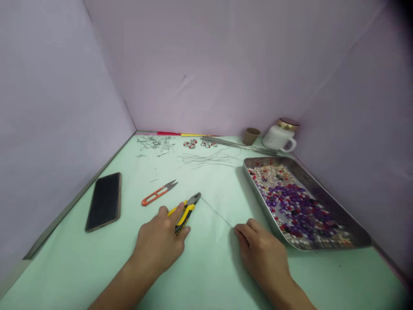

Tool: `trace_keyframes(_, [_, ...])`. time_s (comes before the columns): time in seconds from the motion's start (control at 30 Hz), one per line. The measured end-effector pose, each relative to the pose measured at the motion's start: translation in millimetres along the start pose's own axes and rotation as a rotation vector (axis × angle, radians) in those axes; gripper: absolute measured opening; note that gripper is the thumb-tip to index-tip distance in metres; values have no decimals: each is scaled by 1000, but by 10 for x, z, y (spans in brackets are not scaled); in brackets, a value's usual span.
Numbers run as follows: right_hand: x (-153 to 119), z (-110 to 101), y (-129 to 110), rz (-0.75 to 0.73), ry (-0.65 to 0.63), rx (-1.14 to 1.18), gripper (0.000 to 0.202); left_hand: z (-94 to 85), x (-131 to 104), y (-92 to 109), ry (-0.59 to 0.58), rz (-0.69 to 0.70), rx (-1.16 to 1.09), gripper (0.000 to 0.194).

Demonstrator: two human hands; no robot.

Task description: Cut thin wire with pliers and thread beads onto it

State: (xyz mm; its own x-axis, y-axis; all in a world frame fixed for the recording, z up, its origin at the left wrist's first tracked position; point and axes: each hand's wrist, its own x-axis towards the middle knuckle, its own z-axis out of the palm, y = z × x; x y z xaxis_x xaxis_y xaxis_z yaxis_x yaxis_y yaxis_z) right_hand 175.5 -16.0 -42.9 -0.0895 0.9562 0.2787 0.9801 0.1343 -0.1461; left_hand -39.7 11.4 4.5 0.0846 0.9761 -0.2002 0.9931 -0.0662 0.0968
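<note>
My left hand (161,239) is closed around the yellow-and-black handles of a pair of pliers (186,215). The jaws point away to the right and meet one end of a thin wire (217,212). From there the wire slants down to my right hand (263,252), whose thumb and forefinger pinch its other end. Just beyond the left hand lies a pair of orange thread snips (159,193), blades toward the right. A metal tray (264,207) of purple, red, black and pearly beads (298,206) stands beside my right hand.
A phone (103,201) lies at the left. Toward the back are wire scraps (156,144), two beaded pieces (190,144), loose wires (206,158) and a bundle of straight wires (238,145). A brown cup (251,136) and a lidded white mug (279,137) stand at the back right.
</note>
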Motion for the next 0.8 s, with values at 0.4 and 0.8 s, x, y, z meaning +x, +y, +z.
trace_keyframes(0.4, [-26,14,36,-58,30,-4,23,13,24,-8,18,8,-32,47])
trace_keyframes(0.8, [-16,18,0,33,3,-25,23,76,6,112,50,61,-102,49])
